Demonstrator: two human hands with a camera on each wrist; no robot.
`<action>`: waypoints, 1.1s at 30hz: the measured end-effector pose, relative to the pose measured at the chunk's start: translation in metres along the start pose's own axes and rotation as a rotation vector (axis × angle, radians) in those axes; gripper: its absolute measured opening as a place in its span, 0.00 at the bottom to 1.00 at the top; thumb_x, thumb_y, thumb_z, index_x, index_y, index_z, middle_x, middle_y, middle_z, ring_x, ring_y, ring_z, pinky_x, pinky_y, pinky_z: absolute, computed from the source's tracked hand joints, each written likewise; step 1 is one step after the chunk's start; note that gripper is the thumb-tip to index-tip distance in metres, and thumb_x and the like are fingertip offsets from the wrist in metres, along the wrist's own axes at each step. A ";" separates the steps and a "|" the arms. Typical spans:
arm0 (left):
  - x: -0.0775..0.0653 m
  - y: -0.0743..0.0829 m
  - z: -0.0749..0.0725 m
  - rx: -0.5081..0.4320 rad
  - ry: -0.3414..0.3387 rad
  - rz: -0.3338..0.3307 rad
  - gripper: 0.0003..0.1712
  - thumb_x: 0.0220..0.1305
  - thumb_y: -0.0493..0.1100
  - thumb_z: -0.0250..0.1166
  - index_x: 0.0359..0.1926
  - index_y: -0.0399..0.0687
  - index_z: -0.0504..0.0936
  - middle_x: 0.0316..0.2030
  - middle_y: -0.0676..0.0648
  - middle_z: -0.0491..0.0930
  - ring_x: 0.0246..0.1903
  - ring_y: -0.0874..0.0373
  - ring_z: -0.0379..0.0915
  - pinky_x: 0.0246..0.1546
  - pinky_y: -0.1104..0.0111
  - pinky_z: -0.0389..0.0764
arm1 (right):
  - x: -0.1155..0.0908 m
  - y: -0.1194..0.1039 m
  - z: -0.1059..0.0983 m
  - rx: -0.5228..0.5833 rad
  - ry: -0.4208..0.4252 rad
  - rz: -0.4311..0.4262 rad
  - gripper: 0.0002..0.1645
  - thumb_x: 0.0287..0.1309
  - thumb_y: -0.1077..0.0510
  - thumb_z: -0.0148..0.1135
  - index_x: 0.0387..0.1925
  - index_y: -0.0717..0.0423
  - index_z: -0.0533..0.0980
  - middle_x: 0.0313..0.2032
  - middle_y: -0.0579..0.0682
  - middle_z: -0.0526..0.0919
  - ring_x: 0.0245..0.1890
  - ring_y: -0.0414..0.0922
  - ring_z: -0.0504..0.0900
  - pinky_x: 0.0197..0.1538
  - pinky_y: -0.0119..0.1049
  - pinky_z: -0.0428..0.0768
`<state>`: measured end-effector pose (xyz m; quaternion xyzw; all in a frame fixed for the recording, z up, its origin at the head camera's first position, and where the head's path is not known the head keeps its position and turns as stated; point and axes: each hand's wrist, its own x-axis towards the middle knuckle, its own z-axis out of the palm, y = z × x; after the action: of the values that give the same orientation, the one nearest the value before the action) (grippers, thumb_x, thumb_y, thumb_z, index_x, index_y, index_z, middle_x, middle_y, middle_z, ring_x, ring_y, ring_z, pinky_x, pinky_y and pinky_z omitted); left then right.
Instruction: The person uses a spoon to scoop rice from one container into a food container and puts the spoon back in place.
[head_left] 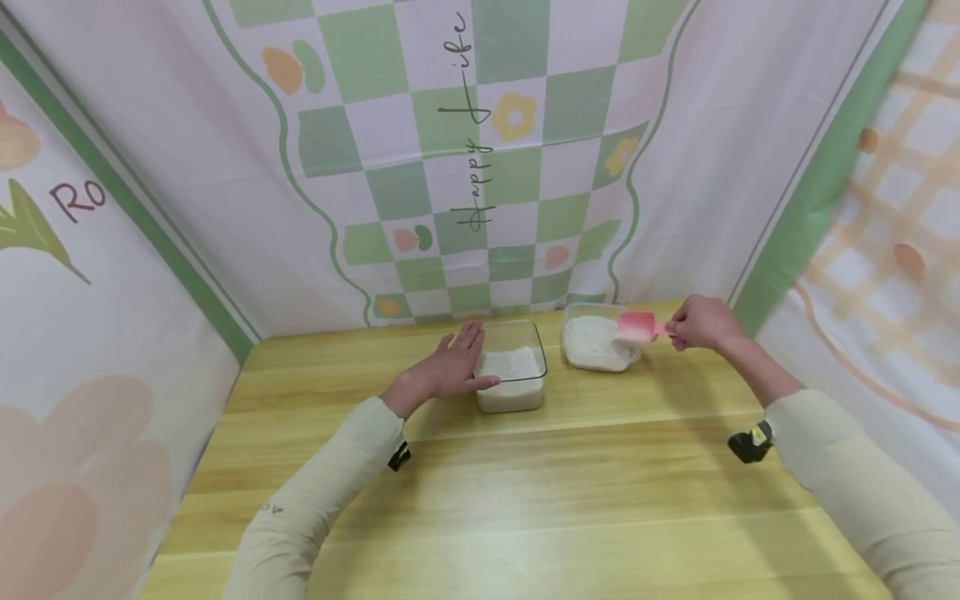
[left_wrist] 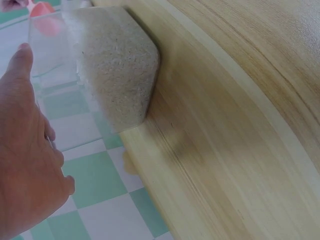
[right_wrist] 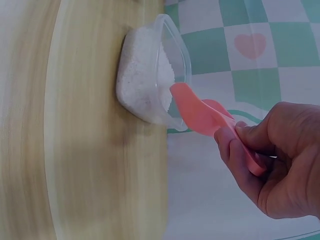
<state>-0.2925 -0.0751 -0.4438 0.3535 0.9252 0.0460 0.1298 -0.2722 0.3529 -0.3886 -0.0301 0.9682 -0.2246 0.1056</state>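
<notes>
My left hand (head_left: 450,367), fingers straight and thumb spread, rests on the left rim of a clear square container (head_left: 513,335). Through its wall in the left wrist view, rice (left_wrist: 117,65) shows in its lower part. My right hand (head_left: 703,323) grips a pink scoop (head_left: 637,326) by its handle, thumb on top in the right wrist view. The scoop's bowl (right_wrist: 197,112) hangs over the right edge of a lower translucent plastic container (right_wrist: 165,112). White grains (head_left: 592,336) lie inside that one.
Both containers stand side by side near the back of a wooden table (head_left: 480,500). Right behind them hangs a green-and-white checked cloth (head_left: 510,200). More printed cloth (head_left: 97,350) hangs at the left, and another cloth (head_left: 885,275) at the right.
</notes>
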 end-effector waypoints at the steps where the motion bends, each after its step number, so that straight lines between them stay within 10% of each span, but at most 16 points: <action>1: 0.000 0.000 0.000 -0.002 0.001 0.000 0.58 0.71 0.74 0.42 0.78 0.37 0.31 0.79 0.41 0.24 0.79 0.49 0.20 0.77 0.46 0.41 | 0.000 -0.001 0.000 -0.014 0.000 -0.005 0.16 0.67 0.62 0.56 0.40 0.75 0.81 0.22 0.51 0.86 0.23 0.41 0.84 0.33 0.41 0.83; 16: 0.000 0.000 0.001 0.003 0.003 -0.003 0.58 0.71 0.74 0.42 0.78 0.37 0.32 0.79 0.41 0.25 0.79 0.50 0.21 0.77 0.45 0.41 | -0.008 -0.025 0.000 -0.387 0.198 -0.194 0.10 0.60 0.65 0.61 0.30 0.68 0.85 0.28 0.62 0.87 0.25 0.53 0.82 0.33 0.50 0.83; 33: 0.002 -0.001 0.001 0.030 -0.004 -0.005 0.58 0.70 0.75 0.42 0.78 0.37 0.32 0.80 0.39 0.27 0.79 0.48 0.22 0.77 0.45 0.42 | -0.022 -0.091 -0.016 -0.230 0.137 -0.290 0.11 0.63 0.65 0.60 0.39 0.68 0.86 0.28 0.56 0.89 0.24 0.43 0.80 0.30 0.39 0.79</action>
<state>-0.2942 -0.0747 -0.4455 0.3534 0.9264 0.0310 0.1263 -0.2532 0.2808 -0.3302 -0.1658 0.9780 -0.1267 0.0018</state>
